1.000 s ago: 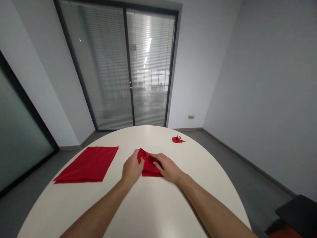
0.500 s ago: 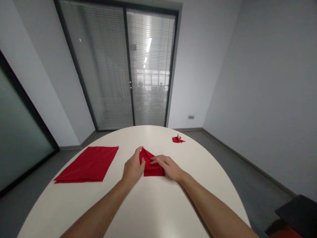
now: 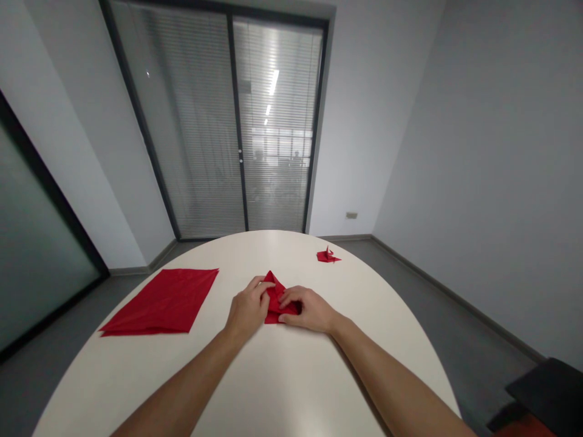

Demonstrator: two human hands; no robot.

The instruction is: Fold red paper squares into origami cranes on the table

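Observation:
A small red napkin (image 3: 274,298), partly folded into a pointed shape, lies in the middle of the white round table (image 3: 273,376). My left hand (image 3: 247,308) rests against its left side with the fingers curled onto the cloth. My right hand (image 3: 306,308) covers its right part, fingers bent and pinching a fold. Both hands press the napkin down on the table. Much of the cloth is hidden under my fingers.
A stack of flat red napkins (image 3: 163,301) lies on the table's left side. A small folded red napkin figure (image 3: 327,256) sits at the far right of the table. A black chair edge (image 3: 546,388) shows at the lower right. Glass doors with blinds stand behind.
The napkin has become narrower and more pointed. My right hand has drawn leftward over the cloth and its fingers have curled; my left fingers have closed onto the left edge.

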